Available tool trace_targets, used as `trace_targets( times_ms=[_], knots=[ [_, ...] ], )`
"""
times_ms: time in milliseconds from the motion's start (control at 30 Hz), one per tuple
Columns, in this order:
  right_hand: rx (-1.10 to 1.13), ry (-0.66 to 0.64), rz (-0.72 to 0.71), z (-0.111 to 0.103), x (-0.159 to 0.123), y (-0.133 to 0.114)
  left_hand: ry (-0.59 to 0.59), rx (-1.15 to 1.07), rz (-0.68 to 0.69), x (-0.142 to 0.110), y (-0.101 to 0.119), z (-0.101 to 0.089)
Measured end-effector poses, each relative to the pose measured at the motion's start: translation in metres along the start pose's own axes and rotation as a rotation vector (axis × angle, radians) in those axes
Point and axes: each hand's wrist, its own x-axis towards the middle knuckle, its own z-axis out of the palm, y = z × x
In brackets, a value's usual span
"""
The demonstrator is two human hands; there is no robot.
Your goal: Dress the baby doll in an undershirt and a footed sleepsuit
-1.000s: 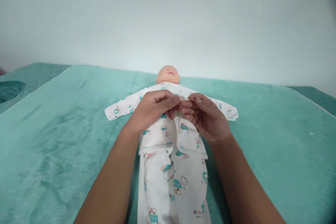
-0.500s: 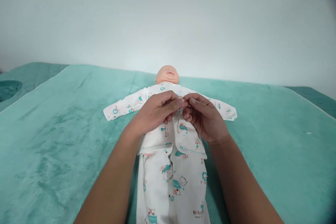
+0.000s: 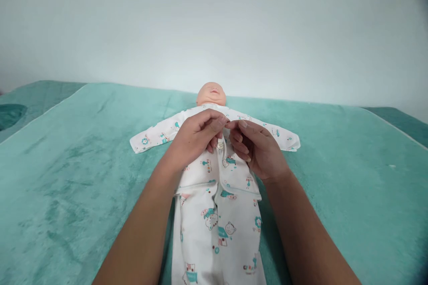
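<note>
A baby doll (image 3: pixel 211 94) lies on its back, arms spread wide, in a white printed baby shirt (image 3: pixel 197 180) and matching trousers (image 3: pixel 234 249). Over its chest, my left hand (image 3: pixel 199 136) is closed, thumb and fingers pinching the shirt's front opening. From the other side my right hand (image 3: pixel 261 147) meets it, thumb and forefinger closed at the same edge, the other fingers curled. The fingertips nearly touch, and the cloth between them is mostly hidden. Just below the fingers a small round button (image 3: pixel 220 145) shows on the shirt front.
A teal plush blanket (image 3: pixel 83 178) spreads under the doll on both sides. A pale wall (image 3: pixel 214 22) rises behind it. At the far left lies a darker teal fold or item (image 3: pixel 11 115), cut off by the frame edge.
Both hands have shifted slightly up and left, staying close together at the shirt front. The button below the fingers has come into clearer view. The doll's pose is the same.
</note>
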Motion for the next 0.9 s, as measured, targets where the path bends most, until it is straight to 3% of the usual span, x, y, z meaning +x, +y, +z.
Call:
trace_targets(
  times_ms=[900],
  knots=[
    [-0.046,-0.154,-0.017,-0.0051,-0.0023,0.0003,-0.047,-0.15,0.009,-0.0015,-0.003,-0.0048]
  ],
)
